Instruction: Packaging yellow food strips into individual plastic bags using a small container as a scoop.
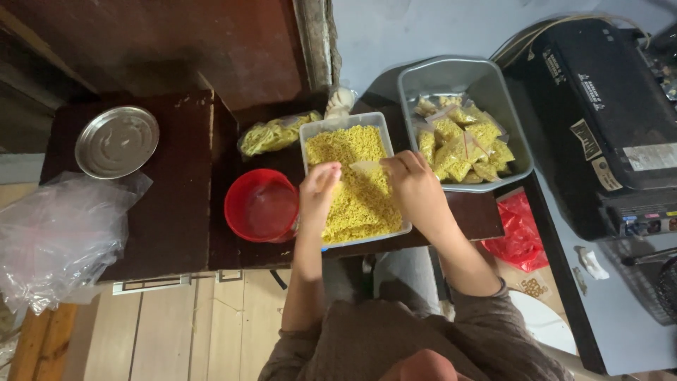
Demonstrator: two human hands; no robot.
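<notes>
A clear rectangular tub (308, 135) full of loose yellow noodle snack sits on the dark wooden table. Both my hands hover over it. My left hand (319, 192) and my right hand (415, 189) together hold a small clear plastic bag (365, 167) by its mouth, just above the yellow heap. A red plastic bowl (261, 205) stands right beside my left hand. A grey bin (422, 76) at the upper right holds several filled, sealed little bags of the same snack.
A larger clear bag of yellow snack (275, 133) lies behind the red bowl. A round steel lid (116, 141) and crumpled clear plastic (60, 236) sit at the left. A black machine (599, 120) stands at the right, a red bag (520, 229) below the table.
</notes>
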